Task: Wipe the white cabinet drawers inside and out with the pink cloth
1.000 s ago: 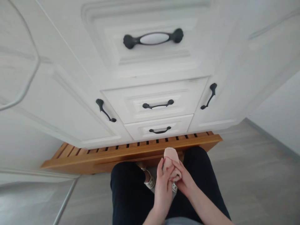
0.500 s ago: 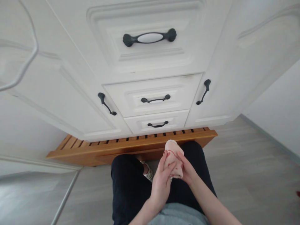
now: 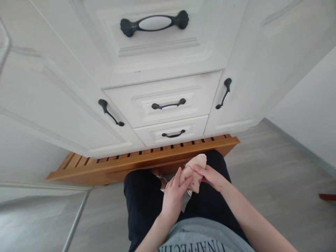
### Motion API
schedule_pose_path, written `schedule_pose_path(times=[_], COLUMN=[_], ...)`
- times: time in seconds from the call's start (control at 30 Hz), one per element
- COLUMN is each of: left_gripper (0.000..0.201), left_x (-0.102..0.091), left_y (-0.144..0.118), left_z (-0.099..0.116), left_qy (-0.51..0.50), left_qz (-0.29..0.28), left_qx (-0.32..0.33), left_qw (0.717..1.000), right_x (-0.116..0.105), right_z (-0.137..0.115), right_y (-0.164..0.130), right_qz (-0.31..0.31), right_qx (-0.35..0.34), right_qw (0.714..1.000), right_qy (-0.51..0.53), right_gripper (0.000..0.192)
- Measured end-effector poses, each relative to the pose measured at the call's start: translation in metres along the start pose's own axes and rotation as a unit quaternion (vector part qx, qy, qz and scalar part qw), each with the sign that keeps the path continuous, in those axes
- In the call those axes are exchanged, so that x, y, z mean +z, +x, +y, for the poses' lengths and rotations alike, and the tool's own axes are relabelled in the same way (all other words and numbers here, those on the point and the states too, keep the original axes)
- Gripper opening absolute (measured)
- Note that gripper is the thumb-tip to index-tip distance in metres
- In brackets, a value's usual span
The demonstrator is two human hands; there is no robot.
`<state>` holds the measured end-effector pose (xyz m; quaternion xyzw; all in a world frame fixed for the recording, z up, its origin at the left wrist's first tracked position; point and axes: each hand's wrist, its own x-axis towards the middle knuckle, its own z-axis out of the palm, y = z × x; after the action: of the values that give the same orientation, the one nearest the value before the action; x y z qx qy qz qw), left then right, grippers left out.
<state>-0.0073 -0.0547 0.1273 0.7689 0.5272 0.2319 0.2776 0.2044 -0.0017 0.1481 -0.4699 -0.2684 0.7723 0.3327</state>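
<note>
A small pale pink cloth item (image 3: pixel 198 162) with red spots and a thin red line across it is held over my lap; it looks soft and folded, and its exact kind is unclear. My left hand (image 3: pixel 173 196) grips its left side, thumb lying across the front. On the other side my right hand (image 3: pixel 211 177) pinches it between thumb and fingers, with some fingertips hidden behind. Below it are my knees in dark trousers (image 3: pixel 143 196), with part of a shoe (image 3: pixel 163 183) between them.
A white cabinet (image 3: pixel 147 80) with dark-handled drawers and doors stands ahead. At its foot runs a slatted wooden bench (image 3: pixel 147 159), close to my knees. A metal rail (image 3: pixel 76 218) crosses the floor at left. Something red (image 3: pixel 327 197) lies at the right edge.
The cloth item has turned, its upper end now leaning to the right. My hands have moved slightly apart around it, and my view has tilted down a little.
</note>
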Motion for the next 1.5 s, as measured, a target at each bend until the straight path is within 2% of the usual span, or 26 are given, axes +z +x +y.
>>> schedule_pose_path(times=[0.13,0.23,0.3,0.37,0.43,0.47,0.53,0.6,0.67,0.73,0.83,0.93,1.03,1.13,1.23,1.33,1.43,1.5], left_gripper=[0.067,0.068,0.077,0.085,0.077,0.073,0.072,0.082,0.089,0.082,0.068,0.062,0.063,0.063,0.065,0.068,0.071,0.082], left_x=[0.012,0.02,0.018,0.01,0.001,-0.002,-0.005,-0.004,0.001,0.007,0.014,0.018,0.021,0.023,0.024,0.021,0.021,0.027], left_y=[-0.007,-0.011,-0.008,-0.003,0.005,0.009,0.016,0.02,0.022,0.023,0.022,0.022,0.02,0.019,0.018,0.018,0.018,0.017], left_z=[0.006,0.012,0.012,0.008,0.004,0.003,0.004,0.009,0.018,0.025,0.031,0.031,0.027,0.022,0.019,0.022,0.027,0.028], left_qy=[-0.143,-0.281,-0.394,-0.504,-0.571,-0.578,-0.56,-0.551,-0.569,-0.577,-0.555,-0.542,-0.539,-0.506,-0.472,-0.501,-0.566,-0.613], left_qz=[0.016,0.037,0.025,-0.009,-0.044,-0.051,-0.054,-0.05,-0.04,-0.013,0.042,0.055,0.046,0.048,0.059,0.06,0.064,0.069], left_qx=[0.0,-0.067,-0.13,-0.173,-0.204,-0.215,-0.22,-0.219,-0.222,-0.227,-0.215,-0.194,-0.172,-0.153,-0.152,-0.197,-0.23,-0.251], left_qw=[0.99,0.957,0.909,0.846,0.794,0.786,0.797,0.804,0.791,0.784,0.802,0.816,0.823,0.848,0.866,0.841,0.789,0.746], right_x=[0.009,0.016,0.017,0.016,0.014,0.013,0.013,0.016,0.021,0.028,0.037,0.04,0.037,0.034,0.034,0.032,0.029,0.028], right_z=[0.014,0.029,0.037,0.041,0.042,0.042,0.04,0.038,0.036,0.036,0.037,0.037,0.034,0.03,0.03,0.036,0.043,0.046], right_y=[0.007,0.009,0.008,0.004,0.001,0.0,0.0,0.001,0.002,0.002,0.001,0.001,0.0,-0.003,-0.001,0.007,0.014,0.014], right_qz=[-0.071,-0.086,-0.068,-0.051,-0.039,-0.037,-0.036,-0.04,-0.025,0.02,0.099,0.152,0.142,0.101,0.09,0.12,0.191,0.188], right_qx=[0.045,0.052,0.011,-0.028,-0.052,-0.058,-0.068,-0.072,-0.077,-0.082,-0.099,-0.156,-0.176,-0.15,-0.139,-0.158,-0.195,-0.174], right_qw=[0.973,0.961,0.968,0.982,0.993,0.996,0.997,0.993,0.991,0.991,0.986,0.971,0.968,0.976,0.977,0.969,0.952,0.961], right_qy=[0.213,0.258,0.241,0.18,0.094,0.05,-0.03,-0.086,-0.104,-0.1,-0.091,-0.095,-0.112,-0.117,-0.133,-0.146,-0.138,-0.101], right_gripper=[0.044,0.052,0.056,0.058,0.059,0.059,0.057,0.055,0.058,0.061,0.059,0.059,0.06,0.058,0.055,0.053,0.064,0.067])
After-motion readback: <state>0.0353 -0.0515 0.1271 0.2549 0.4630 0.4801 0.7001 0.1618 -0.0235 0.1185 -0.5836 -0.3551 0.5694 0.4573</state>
